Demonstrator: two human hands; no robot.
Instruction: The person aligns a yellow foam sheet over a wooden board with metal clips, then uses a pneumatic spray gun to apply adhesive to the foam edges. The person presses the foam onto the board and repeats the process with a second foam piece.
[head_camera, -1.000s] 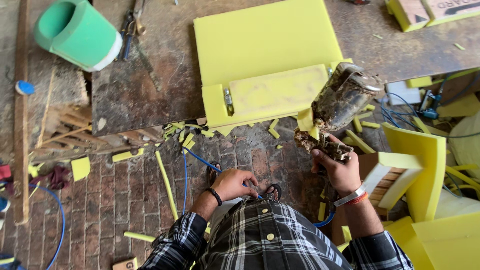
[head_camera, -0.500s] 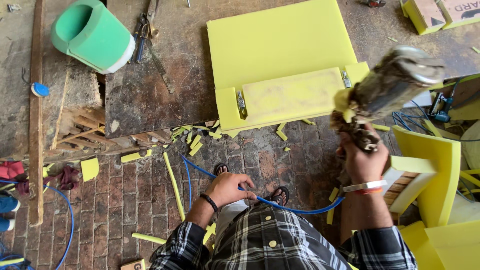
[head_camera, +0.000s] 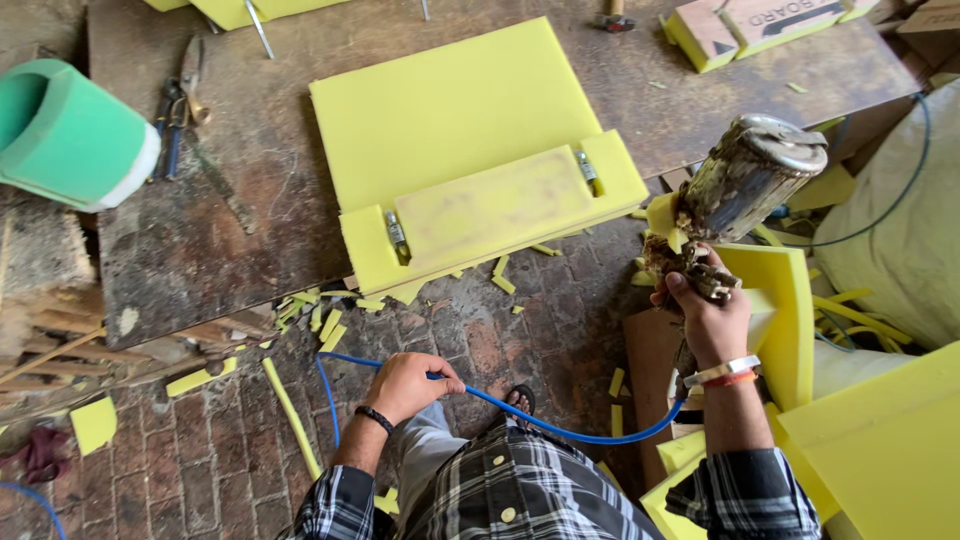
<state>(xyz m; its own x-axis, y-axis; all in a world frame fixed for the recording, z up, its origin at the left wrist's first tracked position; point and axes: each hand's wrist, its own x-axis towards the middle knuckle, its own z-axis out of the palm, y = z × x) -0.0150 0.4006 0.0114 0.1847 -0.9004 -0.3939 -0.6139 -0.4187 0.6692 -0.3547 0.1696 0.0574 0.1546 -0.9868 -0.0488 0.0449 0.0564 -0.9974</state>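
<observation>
right hand (head_camera: 708, 318) grips the spray gun (head_camera: 738, 195), cup tilted up-right; left hand (head_camera: 408, 384) pinches the blue hose (head_camera: 560, 428).

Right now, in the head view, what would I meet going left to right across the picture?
Green tub → scissors → left hand on the blue hose → big yellow foam sheet → right hand holding the spray gun

Left hand (head_camera: 410, 385) sits low in the centre of the frame, fingers curled shut in a loose fist, forearm running down and left into a rolled plaid sleeve, a dark band at the wrist. Right hand (head_camera: 708, 315) is up at centre right, fist clenched tight with knuckles facing up, wrist straight and wearing a pale band over an orange one. That forearm drops almost vertically to a plaid cuff at the lower right edge.
</observation>
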